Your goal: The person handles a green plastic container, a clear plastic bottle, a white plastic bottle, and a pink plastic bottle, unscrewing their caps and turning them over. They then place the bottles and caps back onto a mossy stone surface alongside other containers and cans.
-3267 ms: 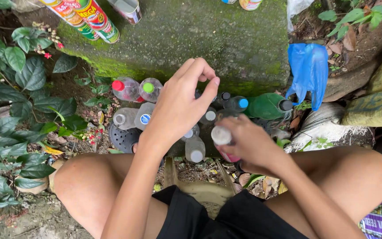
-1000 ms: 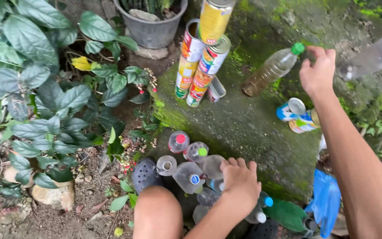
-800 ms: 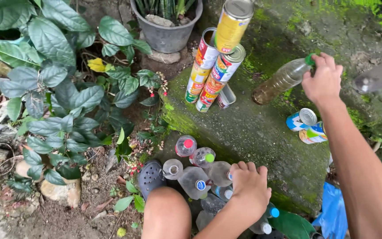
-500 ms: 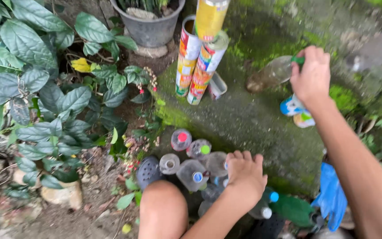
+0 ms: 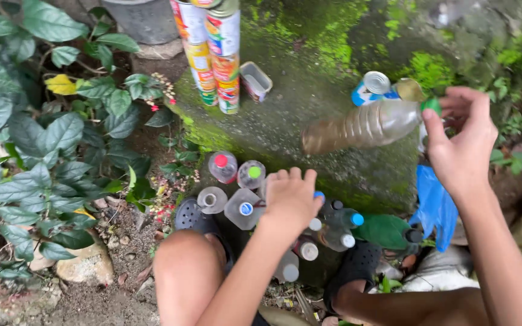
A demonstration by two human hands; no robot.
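Setting: outdoors, even daylight.
Ground: bare soil with pebbles and dead leaves.
Slab: mossy concrete block, green at its edges.
Left side: broad-leaved shrub.
Top edge: grey plant pot.
Lower left: pale stone.

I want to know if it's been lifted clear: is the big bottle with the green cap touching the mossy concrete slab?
Cannot tell. In the head view the right hand holds the green-capped bottle by its neck, lying sideways over the slab, with no plain gap or contact.
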